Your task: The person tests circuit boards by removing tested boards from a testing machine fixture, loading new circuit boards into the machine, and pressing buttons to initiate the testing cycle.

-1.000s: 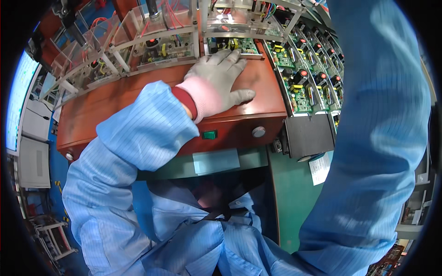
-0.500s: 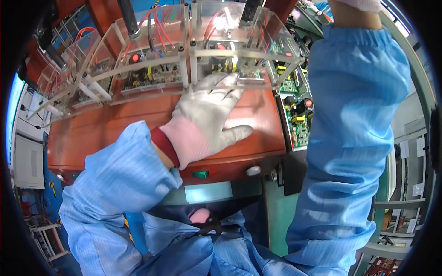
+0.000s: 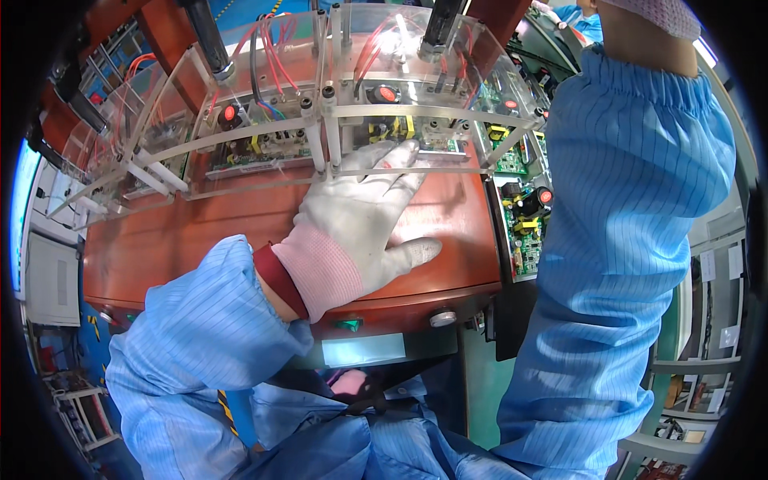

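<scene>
My left hand, in a white glove with a pink cuff, rests over the red-brown fixture box. Its fingers and thumb are spread. The fingertips reach under the lower rim of a clear plastic cover, close to a circuit board inside it. Whether they touch that board I cannot tell. My right arm stretches far forward to the upper right. Only the pink glove cuff of my right hand shows at the top edge; its fingers are out of the picture.
More boards sit under the clear covers, with red wires and black posts above. Right of the box lies a tray of green circuit boards. A green switch and silver knob mark the box front. Another person's blue sleeve appears beyond.
The view has shifted a little, so the covers and boards appear slightly lower. My left hand stays spread over the box. My right forearm appears farther right.
</scene>
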Tool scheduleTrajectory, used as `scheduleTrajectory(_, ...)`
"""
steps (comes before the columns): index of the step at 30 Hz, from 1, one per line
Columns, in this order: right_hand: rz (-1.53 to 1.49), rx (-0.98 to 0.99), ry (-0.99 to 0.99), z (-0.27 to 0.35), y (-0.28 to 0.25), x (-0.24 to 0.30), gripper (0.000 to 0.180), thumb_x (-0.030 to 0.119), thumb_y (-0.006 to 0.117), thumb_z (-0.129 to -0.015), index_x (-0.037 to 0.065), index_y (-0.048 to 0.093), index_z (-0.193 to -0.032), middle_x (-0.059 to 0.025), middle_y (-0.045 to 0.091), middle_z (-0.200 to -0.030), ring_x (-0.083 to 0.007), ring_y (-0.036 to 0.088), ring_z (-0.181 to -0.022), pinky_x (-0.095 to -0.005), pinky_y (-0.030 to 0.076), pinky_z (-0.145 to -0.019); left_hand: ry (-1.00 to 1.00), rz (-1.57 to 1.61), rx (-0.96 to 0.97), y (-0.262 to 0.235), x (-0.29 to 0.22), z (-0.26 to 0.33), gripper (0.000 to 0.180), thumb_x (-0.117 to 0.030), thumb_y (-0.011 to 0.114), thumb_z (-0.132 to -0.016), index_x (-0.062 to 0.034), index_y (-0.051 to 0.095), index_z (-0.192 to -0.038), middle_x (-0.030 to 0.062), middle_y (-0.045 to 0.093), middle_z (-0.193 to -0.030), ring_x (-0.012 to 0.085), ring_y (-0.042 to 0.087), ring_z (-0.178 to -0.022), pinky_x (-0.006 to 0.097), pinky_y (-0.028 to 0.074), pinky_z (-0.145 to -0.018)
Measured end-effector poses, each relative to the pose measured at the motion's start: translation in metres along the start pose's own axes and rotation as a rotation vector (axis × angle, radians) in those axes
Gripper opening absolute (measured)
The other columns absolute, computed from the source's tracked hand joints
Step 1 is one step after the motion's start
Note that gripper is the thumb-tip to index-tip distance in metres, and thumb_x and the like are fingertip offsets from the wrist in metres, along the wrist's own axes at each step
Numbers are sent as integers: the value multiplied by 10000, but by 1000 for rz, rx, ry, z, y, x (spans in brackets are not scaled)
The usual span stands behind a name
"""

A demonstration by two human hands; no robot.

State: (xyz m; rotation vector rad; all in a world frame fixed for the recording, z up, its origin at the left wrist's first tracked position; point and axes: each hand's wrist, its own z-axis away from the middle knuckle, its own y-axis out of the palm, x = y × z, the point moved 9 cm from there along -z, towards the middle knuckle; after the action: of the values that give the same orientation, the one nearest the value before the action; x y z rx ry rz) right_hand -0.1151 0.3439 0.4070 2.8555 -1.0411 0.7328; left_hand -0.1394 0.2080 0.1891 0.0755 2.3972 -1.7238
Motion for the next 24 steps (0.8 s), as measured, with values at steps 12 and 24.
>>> scheduleTrajectory(12,-90,64,-6,0,14,12,230,195,645,-978,24,678,-1130,-54,672,-959,-148,612,-827,-250,506,-766,-42,88,38,-1,2,0,733,-440,687,-887,-13,512,-1456,225,485,-1529,389,427,-1437,451,352,-1181)
scheduleTrajectory(24,-173,116,13,9,24,22,242,215,658,-981,24,677,-1129,-45,664,-946,-145,604,-825,-244,499,-768,20,27,-17,0,-2,0,729,-466,646,-910,-5,506,-1456,218,481,-1533,378,405,-1450,444,339,-1187)
